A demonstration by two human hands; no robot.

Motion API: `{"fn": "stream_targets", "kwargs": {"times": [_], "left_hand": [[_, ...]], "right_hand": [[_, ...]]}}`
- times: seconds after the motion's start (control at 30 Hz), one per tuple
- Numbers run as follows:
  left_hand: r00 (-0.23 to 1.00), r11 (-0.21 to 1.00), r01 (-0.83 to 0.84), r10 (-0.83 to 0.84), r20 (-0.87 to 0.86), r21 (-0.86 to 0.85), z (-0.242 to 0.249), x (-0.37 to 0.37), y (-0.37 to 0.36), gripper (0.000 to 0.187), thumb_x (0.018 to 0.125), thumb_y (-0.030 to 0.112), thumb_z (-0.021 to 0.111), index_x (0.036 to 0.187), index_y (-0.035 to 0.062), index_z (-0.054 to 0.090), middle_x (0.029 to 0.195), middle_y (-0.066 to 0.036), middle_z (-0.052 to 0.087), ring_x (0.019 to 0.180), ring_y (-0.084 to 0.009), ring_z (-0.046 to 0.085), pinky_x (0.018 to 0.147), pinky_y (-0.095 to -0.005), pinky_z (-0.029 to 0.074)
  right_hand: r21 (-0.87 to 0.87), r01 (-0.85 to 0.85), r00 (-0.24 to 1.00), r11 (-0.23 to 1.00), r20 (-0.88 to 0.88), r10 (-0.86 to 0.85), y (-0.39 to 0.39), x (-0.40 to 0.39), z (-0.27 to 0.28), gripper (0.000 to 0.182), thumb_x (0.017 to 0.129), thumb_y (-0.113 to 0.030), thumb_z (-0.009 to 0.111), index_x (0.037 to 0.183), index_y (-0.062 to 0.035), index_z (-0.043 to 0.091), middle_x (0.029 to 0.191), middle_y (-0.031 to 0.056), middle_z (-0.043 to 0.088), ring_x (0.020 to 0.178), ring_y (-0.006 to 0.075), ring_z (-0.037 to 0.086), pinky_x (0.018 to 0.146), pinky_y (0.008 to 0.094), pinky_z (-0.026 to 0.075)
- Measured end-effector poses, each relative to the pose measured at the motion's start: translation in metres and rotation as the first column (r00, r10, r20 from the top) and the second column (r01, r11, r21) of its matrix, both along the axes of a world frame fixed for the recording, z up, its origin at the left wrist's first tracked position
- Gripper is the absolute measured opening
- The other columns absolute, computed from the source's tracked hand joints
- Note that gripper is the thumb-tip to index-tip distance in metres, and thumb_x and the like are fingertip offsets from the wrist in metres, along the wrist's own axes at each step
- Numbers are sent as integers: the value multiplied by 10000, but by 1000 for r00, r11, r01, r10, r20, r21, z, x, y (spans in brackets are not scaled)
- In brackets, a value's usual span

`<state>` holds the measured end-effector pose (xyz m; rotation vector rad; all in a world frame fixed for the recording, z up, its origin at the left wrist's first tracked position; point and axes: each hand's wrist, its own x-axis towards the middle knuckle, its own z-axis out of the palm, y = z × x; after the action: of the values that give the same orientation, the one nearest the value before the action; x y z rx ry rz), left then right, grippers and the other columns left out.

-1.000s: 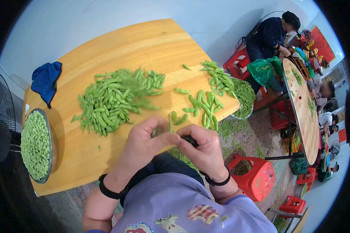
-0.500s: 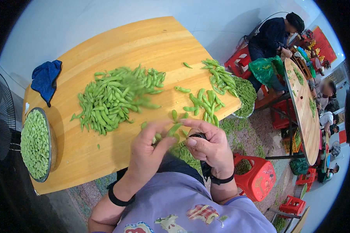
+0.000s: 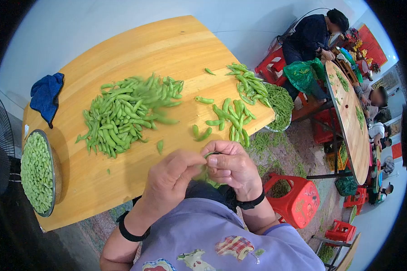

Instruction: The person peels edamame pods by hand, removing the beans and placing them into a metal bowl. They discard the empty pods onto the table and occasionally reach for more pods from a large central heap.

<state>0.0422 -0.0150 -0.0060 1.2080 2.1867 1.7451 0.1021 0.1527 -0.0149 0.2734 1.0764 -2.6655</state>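
Note:
My left hand (image 3: 169, 178) is closed above the table's near edge, fingertips against those of the other hand; what it holds is blurred and mostly hidden. My right hand (image 3: 233, 169) is curled around a small dark object (image 3: 213, 154) whose rim shows at the fingertips. Beyond both hands, a large pile of green pods (image 3: 122, 113) lies on the wooden table (image 3: 176, 40). More pods (image 3: 233, 117) lie to the right of it, and a single pod (image 3: 160, 147) rests just ahead of my left hand.
A metal bowl of shelled beans (image 3: 36, 174) stands at left, near a blue cloth (image 3: 47, 97). At right are a basin of pods (image 3: 280, 108), a red stool (image 3: 298, 203) and a round table (image 3: 352, 135) with people around it. Pods litter the floor.
My hands have come together, and the pod seen between them is now hidden. Pods now lie on the table ahead of them. The whole view has shifted slightly.

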Motion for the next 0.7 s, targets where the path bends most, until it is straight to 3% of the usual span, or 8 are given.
{"fn": "stream_targets", "kwargs": {"times": [0.13, 0.23, 0.27, 0.3, 0.37, 0.43, 0.6, 0.7], "left_hand": [[990, 1000, -13, 16, 140, -23, -4, 2, 0, 137, 772, 5, 586, 896, 58, 563, 753, -86, 579, 686, -212, 592, 605, -289, 457], [979, 999, -7, 0, 203, 33, -11, 4, 1, 154, 773, 7, 584, 915, 52, 544, 742, -84, 581, 662, -182, 593, 595, -281, 464], [939, 1000, -12, 6, 343, 15, -13, 6, 2, 159, 773, 17, 584, 918, 49, 526, 728, -79, 577, 636, -160, 579, 573, -274, 459], [880, 1000, -15, 14, 474, -2, -14, 7, 2, 167, 773, 27, 583, 921, 46, 509, 715, -75, 572, 611, -139, 566, 551, -267, 453], [931, 998, -2, 24, 364, -62, -13, 5, 1, 183, 775, -5, 549, 933, 44, 471, 739, -41, 534, 626, -97, 526, 563, -229, 433], [968, 992, 1, 30, 249, -125, -16, 4, 0, 202, 777, -36, 514, 944, 42, 432, 762, -7, 495, 641, -56, 486, 574, -192, 413], [775, 981, -66, -64, 628, 181, -33, 10, 7, 168, 754, 33, 584, 875, 44, 467, 722, 4, 510, 636, -49, 478, 542, -210, 410], [778, 995, -72, 13, 628, 69, -27, 8, 9, 169, 746, -57, 485, 870, 53, 454, 771, -10, 501, 610, -45, 454, 526, -176, 385]], "right_hand": [[-263, 63, 998, 963, 37, -55, -8, 3, -7, 91, 821, -39, 549, 893, 16, 546, 654, 65, 525, 399, 32, 351, 343, 159, 285], [-226, 87, 995, 970, 59, -76, -10, 6, -2, 84, 830, -44, 536, 892, 12, 542, 657, 56, 518, 395, 33, 345, 348, 161, 285], [-228, 87, 995, 970, 61, -75, -12, 7, -2, 84, 830, -44, 536, 892, 12, 542, 657, 56, 518, 395, 33, 345, 348, 161, 285], [-170, 138, 988, 976, 88, -125, -15, 7, -1, 77, 829, -42, 540, 887, 9, 541, 656, 55, 525, 396, 36, 355, 349, 165, 290], [-110, 183, 979, 977, 110, -171, -19, 9, 3, 71, 828, -40, 544, 883, 6, 539, 655, 53, 532, 397, 40, 366, 350, 169, 295], [273, 244, 968, 930, -21, -248, -25, 13, 7, 76, 823, -38, 564, 882, 2, 538, 656, 48, 548, 410, 46, 405, 356, 183, 315], [550, 298, 947, 780, -66, -315, -36, 18, 21, 104, 805, -48, 603, 878, 0, 547, 632, 26, 562, 437, 51, 453, 380, 185, 345], [718, 368, 926, 591, -226, -303, -41, 20, 14, 88, 797, -27, 600, 864, 5, 552, 624, 17, 560, 443, 38, 457, 390, 171, 340]]}}
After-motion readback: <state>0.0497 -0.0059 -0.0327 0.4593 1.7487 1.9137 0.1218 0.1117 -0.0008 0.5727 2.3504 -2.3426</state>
